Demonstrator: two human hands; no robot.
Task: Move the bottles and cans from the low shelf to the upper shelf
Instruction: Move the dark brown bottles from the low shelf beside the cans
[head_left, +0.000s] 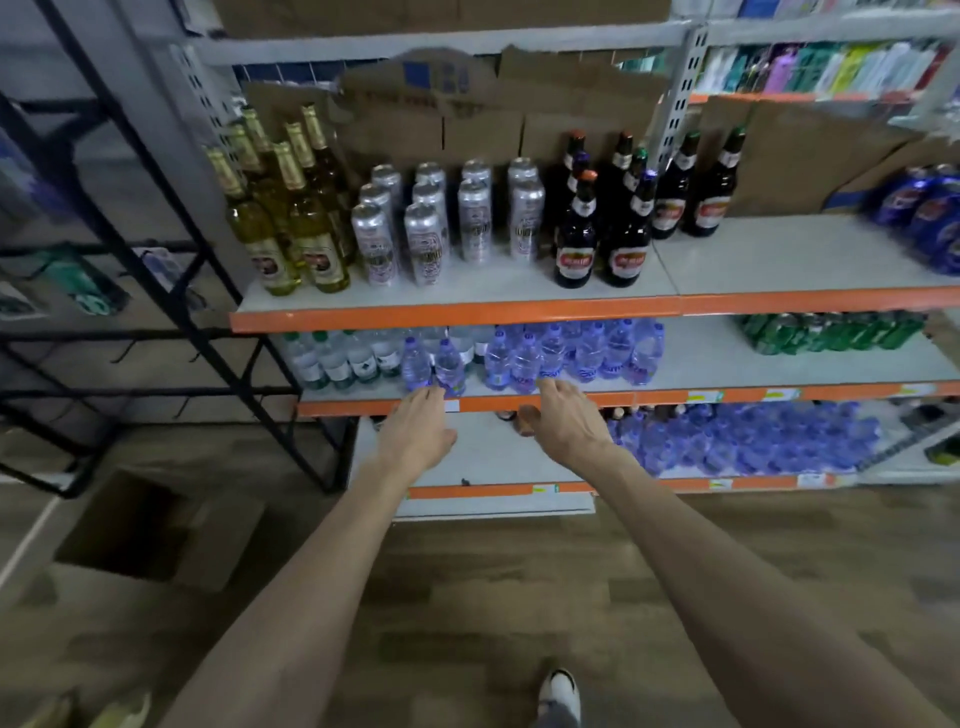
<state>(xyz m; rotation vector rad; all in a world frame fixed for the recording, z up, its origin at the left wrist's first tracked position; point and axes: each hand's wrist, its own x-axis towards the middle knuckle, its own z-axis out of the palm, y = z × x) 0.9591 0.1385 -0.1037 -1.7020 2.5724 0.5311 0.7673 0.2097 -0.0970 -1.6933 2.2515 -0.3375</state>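
Observation:
The upper shelf (779, 260) carries yellow-green glass bottles (291, 218) at its left, silver cans (452, 218) in the middle and dark brown bottles (602, 223) to the right. On the low shelf (493, 457) a few brown bottle tops (511, 415) peek out from under the middle shelf's orange edge. My left hand (415, 431) and my right hand (566, 421) both reach toward that low shelf with relaxed fingers. Neither hand holds anything.
The middle shelf (779, 364) holds small water bottles (571, 353) and green cans (831, 332). Packs of blue-capped water bottles (743, 436) fill the right of the low shelf. An open cardboard box (156, 530) lies on the floor at left, beside a black metal rack (130, 234).

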